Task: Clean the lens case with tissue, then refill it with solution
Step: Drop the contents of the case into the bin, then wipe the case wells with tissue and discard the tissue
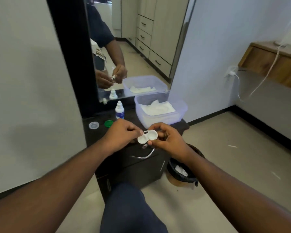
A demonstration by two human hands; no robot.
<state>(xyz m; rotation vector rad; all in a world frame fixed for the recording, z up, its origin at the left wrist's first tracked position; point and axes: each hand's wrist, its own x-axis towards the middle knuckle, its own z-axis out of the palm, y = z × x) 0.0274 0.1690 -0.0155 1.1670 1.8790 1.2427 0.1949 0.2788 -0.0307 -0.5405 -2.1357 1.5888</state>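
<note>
My left hand [123,134] and right hand [168,139] pinch white lens case [147,136] between them, both wells uncapped, above front edge of dark cabinet [141,163]. Solution bottle [119,110], green cap [108,123], clear cap [93,125] toward back left; tissue tub [160,109] at back right corner.

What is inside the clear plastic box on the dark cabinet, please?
The plastic box holds white tissues, loosely folded in a stack. Through the cloudy wall the stack seems to reach the bottom; whether anything lies under it cannot be seen.
</note>
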